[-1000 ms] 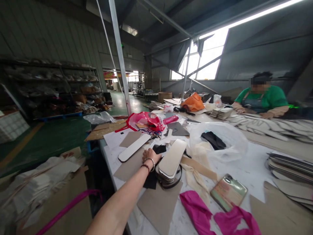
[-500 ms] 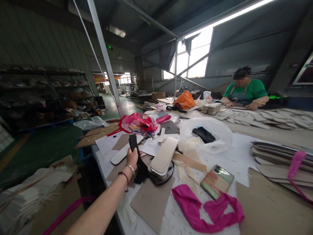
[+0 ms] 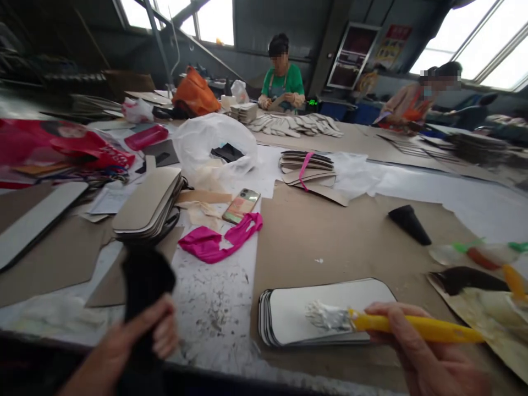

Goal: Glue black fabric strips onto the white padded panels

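The right hand (image 3: 429, 357) closes on a yellow brush (image 3: 396, 323), bristles over the white stack (image 3: 322, 313) at the table (image 3: 330, 236) edge. The left hand (image 3: 127, 341) grips a black piece (image 3: 144, 280), lifted clear. Beyond lies a phone (image 3: 241, 205).

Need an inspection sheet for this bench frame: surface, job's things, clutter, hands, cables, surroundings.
Surface: table covered with brown card and white paper.
Job's things: black piece; yellow-handled brush, bristles over white stack.
Clutter: phone, pink cloth, black cone, plastic bag, board stack.
Hands: left hand grips black piece; right hand grips brush.
Cables: nothing seen.
Surroundings: two seated people at the far side, windows behind.
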The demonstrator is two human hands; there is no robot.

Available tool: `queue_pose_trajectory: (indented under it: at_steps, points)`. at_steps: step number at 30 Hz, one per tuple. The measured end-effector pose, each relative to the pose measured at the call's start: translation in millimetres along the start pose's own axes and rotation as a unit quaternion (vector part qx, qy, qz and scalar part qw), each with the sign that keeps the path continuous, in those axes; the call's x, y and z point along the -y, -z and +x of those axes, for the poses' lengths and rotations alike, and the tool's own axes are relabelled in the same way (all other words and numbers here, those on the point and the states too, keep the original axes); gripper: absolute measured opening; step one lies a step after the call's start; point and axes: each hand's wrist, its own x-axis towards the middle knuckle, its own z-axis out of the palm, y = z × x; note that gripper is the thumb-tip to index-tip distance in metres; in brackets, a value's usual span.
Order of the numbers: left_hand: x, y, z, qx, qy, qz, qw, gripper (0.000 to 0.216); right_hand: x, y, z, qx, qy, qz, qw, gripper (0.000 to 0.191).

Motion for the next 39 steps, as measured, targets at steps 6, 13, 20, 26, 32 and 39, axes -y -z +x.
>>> queue_pose_trajectory:
  at_steps: [6, 13, 20, 26, 32, 39]
  points:
    - [66.9, -75.1, -31.5, 0.153, 0.048, -0.029, 0.987, 0.031, 9.8, -25.2, -15.5, 0.024, -0.031, 0.009, 0.999, 0.033]
    - [69.0, -90.5, -27.5, 0.153, -0.012, 0.093, 0.984, 0.032, 12.2, -42.1, -20.9, 0.064, -0.056, 0.014, 0.996, 0.032]
    - [68.6, -92.5, -20.2, 0.160, -0.010, 0.120, 0.980, 0.027, 23.0, -47.9, -24.0, 0.047, -0.054, -0.012, 0.997, 0.027]
    - [66.9, -92.8, -20.2, 0.141, -0.027, 0.105, 0.984, 0.032, 26.4, -47.6, -21.8, 0.042, -0.033, -0.045, 0.998, 0.025]
    - [65.0, -91.8, -20.5, 0.151, -0.018, 0.156, 0.976, 0.038, 28.6, -37.2, -19.6, 0.002, -0.022, -0.110, 0.994, 0.027]
    - [69.3, -92.7, -18.2, 0.136, -0.046, 0.193, 0.971, 0.047, 15.1, -35.6, -21.3, 0.030, 0.001, -0.105, 0.994, 0.027]
